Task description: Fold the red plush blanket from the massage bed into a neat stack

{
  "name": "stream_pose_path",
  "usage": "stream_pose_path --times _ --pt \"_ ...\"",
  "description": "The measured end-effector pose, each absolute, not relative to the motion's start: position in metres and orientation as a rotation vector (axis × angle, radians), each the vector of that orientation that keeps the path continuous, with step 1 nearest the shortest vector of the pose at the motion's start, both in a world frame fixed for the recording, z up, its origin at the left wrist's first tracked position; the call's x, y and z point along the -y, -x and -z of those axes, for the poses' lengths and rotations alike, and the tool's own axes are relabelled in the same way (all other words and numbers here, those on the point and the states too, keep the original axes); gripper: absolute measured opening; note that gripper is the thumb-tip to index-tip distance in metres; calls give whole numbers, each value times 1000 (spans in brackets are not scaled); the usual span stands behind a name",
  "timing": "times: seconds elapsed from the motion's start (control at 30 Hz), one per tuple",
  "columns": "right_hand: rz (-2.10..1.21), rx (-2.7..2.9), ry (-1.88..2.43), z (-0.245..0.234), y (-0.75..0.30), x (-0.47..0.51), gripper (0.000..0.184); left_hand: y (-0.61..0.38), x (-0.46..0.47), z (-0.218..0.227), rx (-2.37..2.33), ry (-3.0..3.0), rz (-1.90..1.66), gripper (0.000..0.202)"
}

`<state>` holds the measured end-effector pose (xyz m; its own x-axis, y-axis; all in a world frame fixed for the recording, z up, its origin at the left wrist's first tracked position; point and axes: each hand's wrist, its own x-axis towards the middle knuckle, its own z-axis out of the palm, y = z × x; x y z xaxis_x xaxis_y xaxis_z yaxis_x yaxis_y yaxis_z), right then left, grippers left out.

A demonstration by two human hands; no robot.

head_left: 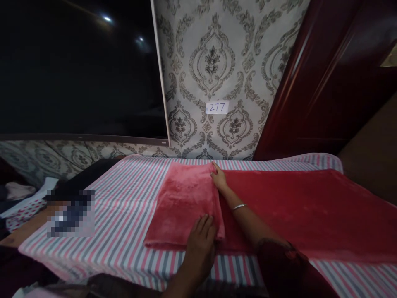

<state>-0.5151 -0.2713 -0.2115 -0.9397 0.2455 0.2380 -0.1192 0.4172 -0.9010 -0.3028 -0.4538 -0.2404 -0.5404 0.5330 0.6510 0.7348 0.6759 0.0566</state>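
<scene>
A plush red blanket is spread over the right part of the striped cloth. Its left part is folded over into a lighter, pinkish-red layered panel. At the far right corner of that panel, my right hand, with a silver bangle on the wrist, takes the edge between thumb and fingers; some fingers are hidden. Lower down, near the panel's front right corner, my left hand rests flat on the fabric, palm down, its fingers stretched out.
A pink, grey and white striped cloth covers the surface beneath. Behind stand a dark television, patterned wallpaper with a paper label reading 277, and a dark red door. Clothes lie at the left.
</scene>
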Motion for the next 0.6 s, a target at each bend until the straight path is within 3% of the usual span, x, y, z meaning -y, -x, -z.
stream_pose_path --times 0.33,0.43,0.6 --pt "-1343 2546 282 199 489 271 70 304 443 256 2345 990 396 54" --pt "-1218 2586 237 190 472 282 73 294 447 234 2428 1033 538 51" --pt "-740 2753 -31 176 441 311 68 307 477 172 2540 1082 753 42"
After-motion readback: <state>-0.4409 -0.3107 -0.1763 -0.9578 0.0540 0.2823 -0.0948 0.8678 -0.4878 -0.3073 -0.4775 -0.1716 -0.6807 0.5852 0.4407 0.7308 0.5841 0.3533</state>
